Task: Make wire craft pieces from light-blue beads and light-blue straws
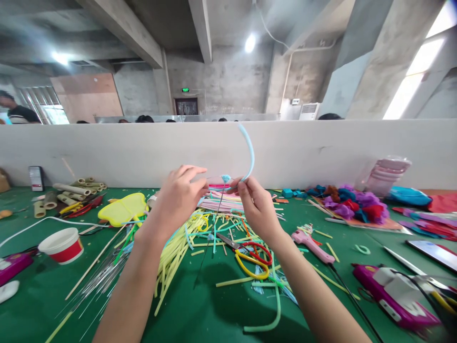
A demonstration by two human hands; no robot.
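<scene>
My right hand (257, 207) pinches a light blue pipe cleaner (251, 150) between thumb and fingers; its long end curves upward. To the left, my left hand (180, 200) is raised with its fingers stretched out and apart, and I see nothing held in it. Between the hands a thin dark wire stem (218, 206) slants down towards the table. A small light blue tuft (225, 178) sits at its top, close to my right fingertips, and another blue bit (210, 237) shows lower down. What supports the stem is hidden or too fine to make out.
Below lie yellow pipe cleaners (174, 257), scissors (253, 259) with red and yellow handles, and metal wires (103, 274). A pink glue gun (314, 245) and power strip (396, 297) are right; a paper cup (62, 245) stands left. A white partition (107, 147) runs behind.
</scene>
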